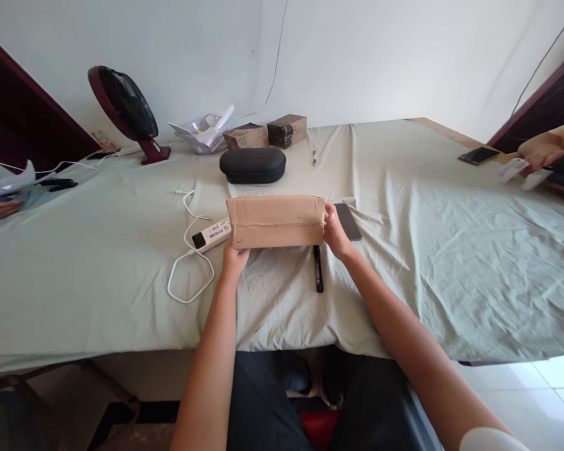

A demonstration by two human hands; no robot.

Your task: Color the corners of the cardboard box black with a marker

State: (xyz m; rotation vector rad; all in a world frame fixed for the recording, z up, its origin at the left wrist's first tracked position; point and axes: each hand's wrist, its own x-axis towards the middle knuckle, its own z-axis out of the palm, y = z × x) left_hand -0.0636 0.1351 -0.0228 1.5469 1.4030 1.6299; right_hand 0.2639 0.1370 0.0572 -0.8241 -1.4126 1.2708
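A brown cardboard box (pixel 276 222) is held up over the cloth-covered table between both of my hands. My left hand (pixel 236 255) grips its lower left corner, with most of the fingers hidden behind and under the box. On the right end, my right hand (pixel 333 230) has its fingers wrapped round the side. A black marker pen (pixel 318 269) lies on the cloth just below the box's right part. Partly behind my right hand is a dark, flat phone (pixel 348 222). Beside the box's left end lies a white power strip (pixel 212 235) with a black plug in it.
A white cable (pixel 191 299) loops at left. Behind the box are a black zip case (pixel 252 165), two taped cardboard boxes (pixel 287 129), a clear plastic basket (pixel 202 138) and a fan (pixel 126 106). Other people's hands (pixel 543 150) show at both sides, near another phone (pixel 478 156).
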